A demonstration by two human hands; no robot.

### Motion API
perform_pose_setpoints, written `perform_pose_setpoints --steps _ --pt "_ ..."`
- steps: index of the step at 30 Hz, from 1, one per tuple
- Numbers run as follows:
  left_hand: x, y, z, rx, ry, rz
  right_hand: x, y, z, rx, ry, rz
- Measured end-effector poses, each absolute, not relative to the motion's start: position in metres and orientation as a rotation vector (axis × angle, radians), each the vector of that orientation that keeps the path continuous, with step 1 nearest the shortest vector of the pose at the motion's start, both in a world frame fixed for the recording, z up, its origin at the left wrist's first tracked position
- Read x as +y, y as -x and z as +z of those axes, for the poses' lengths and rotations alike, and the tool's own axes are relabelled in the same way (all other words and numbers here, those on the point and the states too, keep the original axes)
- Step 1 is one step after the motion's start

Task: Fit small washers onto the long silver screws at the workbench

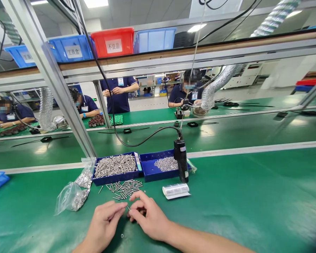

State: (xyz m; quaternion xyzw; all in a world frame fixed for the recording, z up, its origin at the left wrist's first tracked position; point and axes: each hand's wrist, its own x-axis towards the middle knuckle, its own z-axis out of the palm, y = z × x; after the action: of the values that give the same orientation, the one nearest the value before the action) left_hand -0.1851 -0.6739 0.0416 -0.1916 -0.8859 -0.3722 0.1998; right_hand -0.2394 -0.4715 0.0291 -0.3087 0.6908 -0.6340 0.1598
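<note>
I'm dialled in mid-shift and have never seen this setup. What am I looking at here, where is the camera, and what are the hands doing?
This is one view from a camera worn on a person's head, looking down at a green workbench. No machine: two bare hands. The left hand and right hand meet fingertip to fingertip over a small screw; which one grips it is hard to tell. Just beyond lies a loose pile of screws. Behind that sit two blue trays, one with long screws and one with small silver parts. An electric screwdriver hangs on a cable. Plastic bags of parts lie to the left. Other workers sit across the line.
</note>
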Motion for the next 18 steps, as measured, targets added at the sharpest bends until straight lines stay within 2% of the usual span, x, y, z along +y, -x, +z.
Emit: perform_pose_setpoints --steps 6,13,18 --pt "-0.689 0.192 0.058 -2.841 0.265 -1.070 -0.466 0.241 0.034 2.224 1.073 -1.583" --pt "-0.711 0.188 0.076 -3.115 0.027 -0.862 -0.463 0.231 0.030 2.407 1.595 -1.113" --pt "-0.697 0.163 0.078 -3.296 0.043 -0.672 -0.467 0.231 0.030 2.433 1.535 -1.123"
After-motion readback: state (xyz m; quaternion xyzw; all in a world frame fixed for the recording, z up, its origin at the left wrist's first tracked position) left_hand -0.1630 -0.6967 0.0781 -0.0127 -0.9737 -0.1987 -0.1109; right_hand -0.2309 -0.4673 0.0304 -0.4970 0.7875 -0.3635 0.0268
